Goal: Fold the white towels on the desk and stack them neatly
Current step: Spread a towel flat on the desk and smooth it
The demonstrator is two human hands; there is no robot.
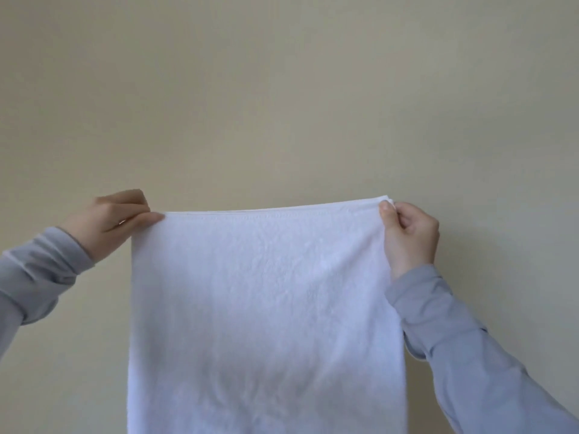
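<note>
My left hand (114, 219) pinches the towel (266, 308) at its top left corner, my right hand (409, 236) pinches the top right. Towel hangs straight down, doubled along the top edge, before a plain beige wall (282, 89).

place: indoor room, kind unclear | evidence: plain beige wall (282, 89) fills the background

Background: a plain, matte, cream-beige painted wall (282, 89) fills the whole view, edge to edge. Surface reads smooth and of one even colour. Lighting soft and diffuse. Tone runs slightly greyer and dimmer toward the upper corners and the left edge, warmer and brighter across the centre. Direction of the light source cannot be told.
</note>
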